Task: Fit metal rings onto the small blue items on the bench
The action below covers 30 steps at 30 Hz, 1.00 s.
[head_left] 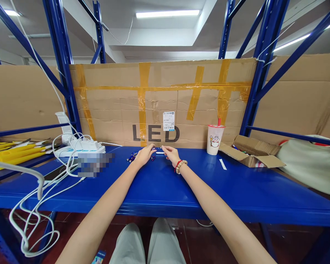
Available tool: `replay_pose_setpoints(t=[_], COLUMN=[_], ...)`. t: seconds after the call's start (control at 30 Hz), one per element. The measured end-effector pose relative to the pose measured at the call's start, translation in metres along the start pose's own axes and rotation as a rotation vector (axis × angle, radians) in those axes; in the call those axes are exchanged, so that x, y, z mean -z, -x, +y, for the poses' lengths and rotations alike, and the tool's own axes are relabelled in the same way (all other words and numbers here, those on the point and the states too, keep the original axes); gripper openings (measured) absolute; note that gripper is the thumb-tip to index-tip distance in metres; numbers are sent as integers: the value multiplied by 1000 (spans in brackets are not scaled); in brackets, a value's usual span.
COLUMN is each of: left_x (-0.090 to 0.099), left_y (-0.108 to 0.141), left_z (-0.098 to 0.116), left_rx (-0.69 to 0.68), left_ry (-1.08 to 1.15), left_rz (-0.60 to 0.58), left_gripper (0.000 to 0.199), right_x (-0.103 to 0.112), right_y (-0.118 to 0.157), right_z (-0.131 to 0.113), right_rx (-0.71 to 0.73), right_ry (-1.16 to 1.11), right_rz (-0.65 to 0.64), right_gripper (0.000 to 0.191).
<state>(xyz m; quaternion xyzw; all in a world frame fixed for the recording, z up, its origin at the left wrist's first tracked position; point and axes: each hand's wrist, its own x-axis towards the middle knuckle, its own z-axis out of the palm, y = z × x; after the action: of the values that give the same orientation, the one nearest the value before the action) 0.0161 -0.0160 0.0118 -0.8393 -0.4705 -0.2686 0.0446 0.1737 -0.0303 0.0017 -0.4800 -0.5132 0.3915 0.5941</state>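
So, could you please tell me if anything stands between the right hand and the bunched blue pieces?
Yes, the left hand is between the right hand and the bunched blue pieces; a pen-like piece lies between the hands.

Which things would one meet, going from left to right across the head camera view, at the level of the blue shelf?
Long yellow items, white power strip, left hand, right hand, cup with red straw, open cardboard box, pale green bag.

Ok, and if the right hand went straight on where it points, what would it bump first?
The right hand would probably meet the bare left hand first, though the depth is unclear.
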Motion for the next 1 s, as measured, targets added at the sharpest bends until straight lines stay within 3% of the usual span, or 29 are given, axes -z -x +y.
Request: replay_pose_setpoints(t=[0.23,0.43,0.67,1.0], left_x=[-2,-1,7,11], left_y=[-2,3,2,2], left_z=[-30,-43,-41,-34], left_rx=[26,67,50,97], left_ry=[-50,-101,-145,-191], left_rz=[-60,-159,-159,-94], left_gripper=[14,11,11,32], right_x=[0,1,1,9], right_y=[-1,-3,-6,7], right_z=[2,6,11,3], right_rx=[24,58,150,310], right_ry=[50,120,318,830], right_rz=[-9,-26,-62,-156], right_gripper=[31,34,33,9])
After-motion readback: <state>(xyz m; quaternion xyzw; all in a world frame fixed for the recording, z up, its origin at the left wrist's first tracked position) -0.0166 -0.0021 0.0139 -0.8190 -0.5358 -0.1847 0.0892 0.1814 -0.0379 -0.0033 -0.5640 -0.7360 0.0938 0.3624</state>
